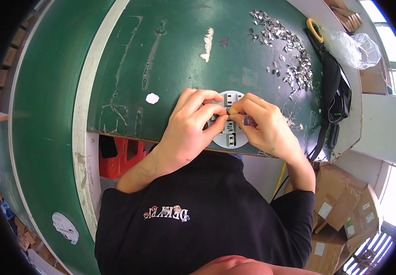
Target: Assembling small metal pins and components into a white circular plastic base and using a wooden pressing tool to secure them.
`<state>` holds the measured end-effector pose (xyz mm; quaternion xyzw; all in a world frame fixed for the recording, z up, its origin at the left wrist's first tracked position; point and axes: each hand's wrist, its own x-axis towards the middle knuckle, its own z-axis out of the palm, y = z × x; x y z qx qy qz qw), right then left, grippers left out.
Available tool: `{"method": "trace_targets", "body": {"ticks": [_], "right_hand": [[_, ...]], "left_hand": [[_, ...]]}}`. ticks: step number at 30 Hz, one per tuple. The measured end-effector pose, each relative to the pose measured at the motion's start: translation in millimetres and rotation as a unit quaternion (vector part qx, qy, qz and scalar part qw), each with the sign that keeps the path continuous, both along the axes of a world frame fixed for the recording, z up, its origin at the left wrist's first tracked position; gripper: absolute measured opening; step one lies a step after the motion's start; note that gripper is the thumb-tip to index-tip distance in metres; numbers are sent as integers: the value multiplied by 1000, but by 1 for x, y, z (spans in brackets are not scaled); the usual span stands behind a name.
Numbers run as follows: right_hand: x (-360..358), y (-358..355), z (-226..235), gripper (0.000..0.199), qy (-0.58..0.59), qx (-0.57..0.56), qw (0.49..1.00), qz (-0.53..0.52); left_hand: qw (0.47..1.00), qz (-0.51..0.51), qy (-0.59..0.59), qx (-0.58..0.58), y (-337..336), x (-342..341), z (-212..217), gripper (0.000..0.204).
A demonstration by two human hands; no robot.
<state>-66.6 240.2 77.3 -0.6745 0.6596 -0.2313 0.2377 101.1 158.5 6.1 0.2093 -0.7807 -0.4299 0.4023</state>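
A round, light grey plastic piece (239, 140) with raised rectangular blocks and slots lies near the front edge of the green table. Over its middle, my left hand (189, 123) has thumb and index finger pinched together; whatever small part is between them is hidden. My right hand (266, 123) meets it from the other side, its fingertips closed at the same spot. A small clear, purplish object (249, 120) shows under the right fingers, too covered to name. Both hands' fingertips nearly touch each other.
Many small shiny metal pieces (294, 43) are scattered at the far right. Beside them are a black bag (335, 87), a yellow-and-black handled item (315, 31) and a clear plastic bag (356, 48). A white scrap (152, 98) lies left. Cardboard boxes (340, 197) stand lower right; a red stool (127, 158) is below the table.
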Motion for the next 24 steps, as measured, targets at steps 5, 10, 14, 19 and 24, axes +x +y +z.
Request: {"method": "trace_targets", "body": {"ticks": [5, 10, 14, 19, 24], "right_hand": [[0, 2, -2, 18, -24, 4, 1000, -11], [6, 5, -8, 13, 8, -21, 1000, -15], [5, 8, -11, 13, 10, -30, 999, -9], [-3, 11, -14, 12, -19, -56, 998, 0], [-4, 15, -15, 22, 5, -85, 996, 18]], "left_hand": [[1000, -4, 0, 17, 2, 1, 1, 14], [1000, -9, -8, 18, 2, 2, 2, 13], [1000, -10, -11, 18, 4, 3, 4, 12], [999, -14, -15, 34, 7, 1, 7, 11], [999, -9, -17, 29, 12, 1, 8, 10]]}}
